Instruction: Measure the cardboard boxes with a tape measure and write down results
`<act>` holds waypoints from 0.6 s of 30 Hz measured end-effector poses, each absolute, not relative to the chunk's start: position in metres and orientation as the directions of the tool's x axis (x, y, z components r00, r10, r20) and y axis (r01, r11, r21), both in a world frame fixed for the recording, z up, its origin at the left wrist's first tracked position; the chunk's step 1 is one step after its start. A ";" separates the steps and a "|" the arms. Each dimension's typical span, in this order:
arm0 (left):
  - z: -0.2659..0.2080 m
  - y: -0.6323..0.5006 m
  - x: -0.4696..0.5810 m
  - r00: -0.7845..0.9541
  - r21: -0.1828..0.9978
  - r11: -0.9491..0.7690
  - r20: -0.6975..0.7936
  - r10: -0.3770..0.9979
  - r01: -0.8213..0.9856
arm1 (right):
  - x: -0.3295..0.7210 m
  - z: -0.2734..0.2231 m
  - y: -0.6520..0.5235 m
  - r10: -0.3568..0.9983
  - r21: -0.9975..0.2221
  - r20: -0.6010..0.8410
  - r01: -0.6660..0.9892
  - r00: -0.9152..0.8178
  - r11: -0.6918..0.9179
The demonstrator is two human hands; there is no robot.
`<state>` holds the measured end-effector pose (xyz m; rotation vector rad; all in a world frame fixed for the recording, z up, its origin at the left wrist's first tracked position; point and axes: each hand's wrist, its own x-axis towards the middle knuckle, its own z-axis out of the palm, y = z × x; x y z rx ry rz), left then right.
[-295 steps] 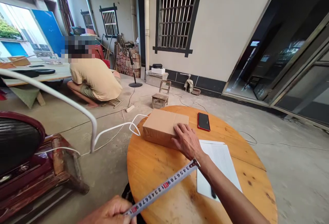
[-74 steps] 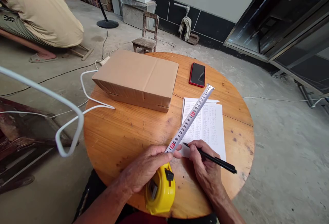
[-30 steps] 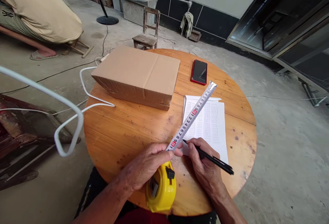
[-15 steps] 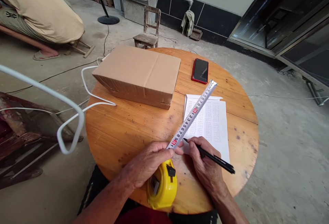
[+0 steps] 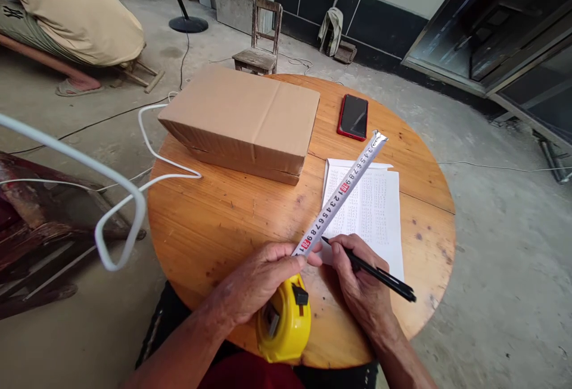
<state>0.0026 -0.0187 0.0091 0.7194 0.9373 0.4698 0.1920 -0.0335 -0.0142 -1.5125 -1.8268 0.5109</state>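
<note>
My left hand (image 5: 270, 270) is closed on a yellow tape measure (image 5: 286, 326), pinching its blade near the case. The silver blade (image 5: 338, 198) runs out diagonally, up and to the right, above some printed paper sheets (image 5: 364, 210). A black pen (image 5: 379, 276) sits in my closed right hand (image 5: 361, 282), its tip close to the blade and my left fingertips. Whether the tip touches either, I cannot tell. Under both hands is a round wooden table (image 5: 210, 228).
A brown cardboard box (image 5: 241, 115) lies at the table's back left, and a red-edged phone (image 5: 353, 117) at the back. White tubing (image 5: 134, 192) bends in from the left. Beyond stand a small wooden chair (image 5: 261, 43) and a person's covered legs (image 5: 84, 8).
The view has shifted slightly, so the box, phone and paper appear a little higher. Both hands keep their holds on the tape measure and pen, with hardly any movement.
</note>
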 end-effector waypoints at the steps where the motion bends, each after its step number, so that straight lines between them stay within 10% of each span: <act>1: 0.009 -0.019 0.002 0.522 0.731 0.680 -0.559 0.645 -0.056 | 0.192 -0.014 -0.034 0.962 -0.689 0.263 0.684 -0.072 0.240; 18: 0.011 -0.017 0.003 0.528 0.755 0.655 -0.544 0.652 -0.031 | 0.190 -0.013 -0.032 0.965 -0.676 0.253 0.701 -0.070 0.228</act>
